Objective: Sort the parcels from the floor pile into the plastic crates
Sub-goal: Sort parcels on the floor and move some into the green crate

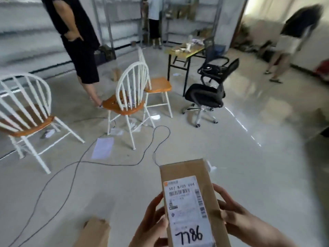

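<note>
Though the lower edge cuts off its near end, I see the parcel [190,202] gripped along both long sides by the left hand [151,225] and right hand [236,216], fingers [156,204] curled. Left of them, a second parcel [96,234] is half cropped.

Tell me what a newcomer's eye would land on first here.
First comes the brown parcel, held up at bottom centre by the left hand and the right hand, its white label marked 7786 in black pen. Beyond it, white chairs with orange seats stand at left and centre, with a black office chair to their right. A dark cable loops across the pale floor.
</note>
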